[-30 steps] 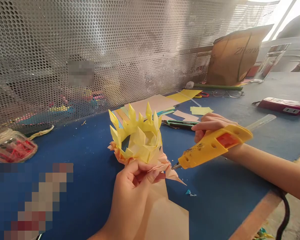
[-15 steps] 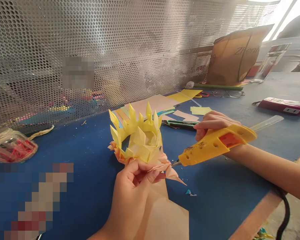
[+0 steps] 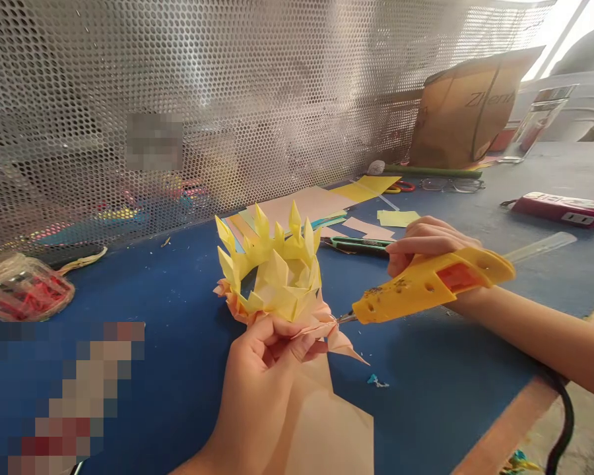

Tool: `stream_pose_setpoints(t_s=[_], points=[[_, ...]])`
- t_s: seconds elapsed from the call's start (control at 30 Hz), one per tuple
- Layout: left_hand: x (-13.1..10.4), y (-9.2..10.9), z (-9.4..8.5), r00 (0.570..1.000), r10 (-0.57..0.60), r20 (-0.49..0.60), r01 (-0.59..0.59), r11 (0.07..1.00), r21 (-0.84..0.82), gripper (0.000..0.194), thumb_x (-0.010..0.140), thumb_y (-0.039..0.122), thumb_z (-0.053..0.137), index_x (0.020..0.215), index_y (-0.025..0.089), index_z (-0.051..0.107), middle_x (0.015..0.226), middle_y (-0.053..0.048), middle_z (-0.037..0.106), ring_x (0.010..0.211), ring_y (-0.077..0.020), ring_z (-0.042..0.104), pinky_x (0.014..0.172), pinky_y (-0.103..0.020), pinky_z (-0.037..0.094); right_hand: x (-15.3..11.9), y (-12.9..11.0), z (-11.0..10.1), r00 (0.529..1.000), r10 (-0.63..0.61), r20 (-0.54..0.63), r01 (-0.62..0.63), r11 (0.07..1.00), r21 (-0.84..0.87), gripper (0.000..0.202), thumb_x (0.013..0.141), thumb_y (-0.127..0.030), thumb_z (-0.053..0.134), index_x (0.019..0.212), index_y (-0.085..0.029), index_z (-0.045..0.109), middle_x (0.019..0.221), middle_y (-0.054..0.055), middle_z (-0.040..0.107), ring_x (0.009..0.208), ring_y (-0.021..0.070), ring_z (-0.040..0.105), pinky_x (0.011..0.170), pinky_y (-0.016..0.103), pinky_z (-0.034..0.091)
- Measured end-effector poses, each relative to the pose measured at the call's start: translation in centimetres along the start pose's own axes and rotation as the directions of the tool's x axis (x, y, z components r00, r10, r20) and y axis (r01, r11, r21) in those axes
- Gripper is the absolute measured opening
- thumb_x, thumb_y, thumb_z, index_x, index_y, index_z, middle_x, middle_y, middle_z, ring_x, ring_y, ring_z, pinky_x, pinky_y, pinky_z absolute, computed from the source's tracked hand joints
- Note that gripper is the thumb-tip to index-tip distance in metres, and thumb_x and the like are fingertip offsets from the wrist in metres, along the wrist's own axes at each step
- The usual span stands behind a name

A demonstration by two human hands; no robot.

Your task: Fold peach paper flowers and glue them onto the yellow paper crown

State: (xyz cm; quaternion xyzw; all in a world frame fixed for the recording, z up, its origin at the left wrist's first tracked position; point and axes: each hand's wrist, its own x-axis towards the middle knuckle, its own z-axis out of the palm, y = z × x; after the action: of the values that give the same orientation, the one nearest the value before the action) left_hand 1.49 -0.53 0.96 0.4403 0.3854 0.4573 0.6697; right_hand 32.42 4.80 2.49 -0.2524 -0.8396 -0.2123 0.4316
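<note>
My left hand (image 3: pixel 264 363) pinches a folded pink paper piece (image 3: pixel 344 343) at the near side of a ring of folded paper. Yellow pointed petals (image 3: pixel 277 270) stand up around that ring, and pink folds show along its lower edge. My right hand (image 3: pixel 423 244) is closed around a yellow hot glue gun (image 3: pixel 410 290), its fingers partly hidden behind the body. The gun's metal nozzle (image 3: pixel 345 318) meets or nearly meets the pink paper just right of my left fingertips. A clear glue stick (image 3: pixel 542 246) juts from the gun's back end.
A tan paper sheet (image 3: pixel 334 429) lies under my left wrist. Beyond are a green-black utility knife (image 3: pixel 359 245), paper sheets (image 3: pixel 301 204), glasses (image 3: pixel 451 185) and a maroon case (image 3: pixel 561 210). A jar (image 3: pixel 24 290) lies left; a perforated metal panel (image 3: pixel 277 99) rises behind.
The glue gun has shifted slightly: its rear moved right and its nozzle rose a little at the pink paper. My left hand and the paper ring have stayed nearly still.
</note>
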Motion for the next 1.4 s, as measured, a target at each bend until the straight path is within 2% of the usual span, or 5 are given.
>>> stream_pose_setpoints(t_s=[0.77,1.03,1.23,1.3,1.4], points=[[0.1,0.0,0.1,0.999,0.012,0.039,-0.009,0.995,-0.095,0.029,0.080,0.033,0.097,0.074,0.017,0.073,0.099,-0.007,0.089,0.092,-0.0255,0.087,0.096,-0.034,0.067,0.0,-0.1,1.4,0.991,0.048,-0.127,-0.075,0.973,-0.220,0.024,0.107,-0.036,0.067,0.127,-0.022,0.070,0.129,0.009,0.073,0.101,0.0194,0.073,0.086,0.039,0.065],[0.3,0.0,0.2,0.995,0.058,0.085,-0.047,0.991,-0.124,0.032,0.074,0.038,0.100,0.072,0.019,0.074,0.099,-0.006,0.088,0.087,-0.0296,0.087,0.093,-0.042,0.070,-0.5,0.2,1.4,0.995,0.044,-0.086,-0.063,0.970,-0.234,0.023,0.108,-0.036,0.066,0.126,-0.023,0.071,0.129,0.009,0.073,0.100,0.0188,0.073,0.087,0.039,0.065],[0.3,0.0,0.2,0.997,0.061,0.044,-0.056,0.993,-0.102,0.029,0.076,0.037,0.099,0.072,0.019,0.076,0.094,-0.005,0.088,0.090,-0.0247,0.087,0.092,-0.032,0.069,-2.0,1.7,-0.4,0.997,-0.003,0.077,0.022,0.970,-0.242,0.024,0.109,-0.038,0.064,0.126,-0.023,0.071,0.129,0.009,0.074,0.099,0.0188,0.072,0.090,0.040,0.064],[0.3,-0.1,0.0,0.998,0.049,0.033,-0.046,0.995,-0.088,0.030,0.076,0.039,0.099,0.073,0.019,0.077,0.091,-0.004,0.088,0.091,-0.0234,0.087,0.090,-0.028,0.068,-2.5,2.8,-0.8,0.990,0.055,0.129,-0.018,0.962,-0.273,0.026,0.109,-0.040,0.063,0.127,-0.023,0.071,0.130,0.009,0.073,0.101,0.0193,0.072,0.091,0.041,0.063],[0.3,-0.2,-0.2,0.999,0.046,0.016,-0.046,0.998,-0.043,0.031,0.078,0.042,0.098,0.076,0.019,0.077,0.096,-0.005,0.089,0.093,-0.0225,0.086,0.090,-0.027,0.068,-2.8,4.2,-0.6,0.949,0.286,0.133,-0.213,0.891,-0.400,0.028,0.108,-0.041,0.064,0.129,-0.023,0.070,0.133,0.010,0.072,0.107,0.0215,0.072,0.094,0.044,0.063]])
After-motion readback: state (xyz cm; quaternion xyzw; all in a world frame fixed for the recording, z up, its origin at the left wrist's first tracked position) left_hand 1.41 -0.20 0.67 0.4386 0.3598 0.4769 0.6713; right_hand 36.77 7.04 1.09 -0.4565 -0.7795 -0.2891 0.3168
